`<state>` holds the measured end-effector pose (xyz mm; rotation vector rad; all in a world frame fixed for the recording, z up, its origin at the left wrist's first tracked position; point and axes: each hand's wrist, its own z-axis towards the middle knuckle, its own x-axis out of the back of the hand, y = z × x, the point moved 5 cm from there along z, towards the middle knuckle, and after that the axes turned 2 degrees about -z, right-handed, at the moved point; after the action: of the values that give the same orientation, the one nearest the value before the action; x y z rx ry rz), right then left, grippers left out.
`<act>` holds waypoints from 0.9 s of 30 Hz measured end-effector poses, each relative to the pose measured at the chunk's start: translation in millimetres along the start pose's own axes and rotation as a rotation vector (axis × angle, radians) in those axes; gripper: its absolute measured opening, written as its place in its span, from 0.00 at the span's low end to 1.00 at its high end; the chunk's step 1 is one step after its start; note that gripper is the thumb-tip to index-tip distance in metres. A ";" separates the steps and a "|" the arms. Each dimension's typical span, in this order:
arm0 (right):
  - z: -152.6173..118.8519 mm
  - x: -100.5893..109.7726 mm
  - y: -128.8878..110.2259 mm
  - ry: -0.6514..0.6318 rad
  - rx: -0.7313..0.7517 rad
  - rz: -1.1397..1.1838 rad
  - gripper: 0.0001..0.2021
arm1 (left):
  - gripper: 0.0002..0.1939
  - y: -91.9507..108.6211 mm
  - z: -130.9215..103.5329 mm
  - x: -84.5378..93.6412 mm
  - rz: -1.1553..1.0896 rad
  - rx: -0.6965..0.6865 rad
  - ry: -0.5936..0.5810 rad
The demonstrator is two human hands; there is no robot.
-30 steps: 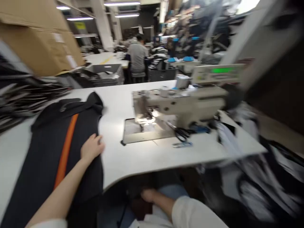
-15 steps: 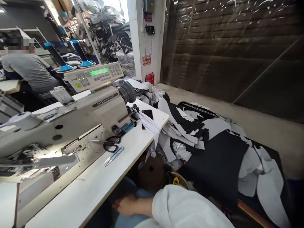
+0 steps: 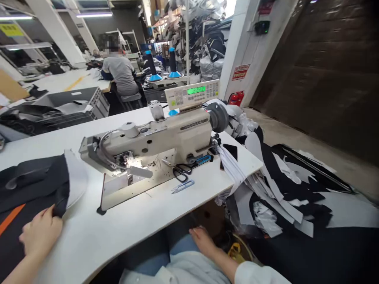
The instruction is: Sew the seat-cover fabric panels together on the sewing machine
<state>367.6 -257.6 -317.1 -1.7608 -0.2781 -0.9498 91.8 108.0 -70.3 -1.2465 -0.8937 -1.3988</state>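
At the left edge of the table, my left hand [image 3: 43, 230] has its fingers closed on a dark fabric piece [image 3: 32, 189], which carries an orange strip and a white curved edge. My right hand [image 3: 203, 240] rests below the table edge by my lap, fingers loosely stretched, with nothing visible in it. Between the hands stands a sewing machine [image 3: 166, 130], its lamp lit over the needle area. Black-handled scissors [image 3: 181, 172] lie on the machine bed. Blue thread snips [image 3: 183, 186] lie on the tabletop in front of them.
A control panel [image 3: 192, 94] with a green display stands behind the machine. A dark phone [image 3: 229, 156] and white strips [image 3: 232, 163] lie at the table's right end. Fabric scraps [image 3: 278, 189] are heaped to the right. A grey crate [image 3: 74, 102] and a seated person [image 3: 121, 73] are behind.
My view has swung left, bringing my left hand, the dark fabric piece and the whole sewing machine into sight. My right hand stays low by my lap.
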 end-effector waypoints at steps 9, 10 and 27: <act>21.9 96.6 -117.6 0.096 0.487 -0.040 0.20 | 0.21 -49.6 -3.7 -44.8 -0.288 -0.131 -0.155; 30.4 117.4 -129.5 0.203 0.516 -0.139 0.17 | 0.21 -52.0 -6.4 -48.2 -0.326 -0.139 -0.171; 173.7 122.3 -158.2 0.567 0.201 -0.799 0.17 | 0.28 -8.8 -29.5 -82.7 -0.458 -0.756 -0.108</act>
<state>434.1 -71.4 -140.8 -1.1132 -0.7001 -1.8634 72.4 98.6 -156.0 -1.7534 -0.7693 -2.1749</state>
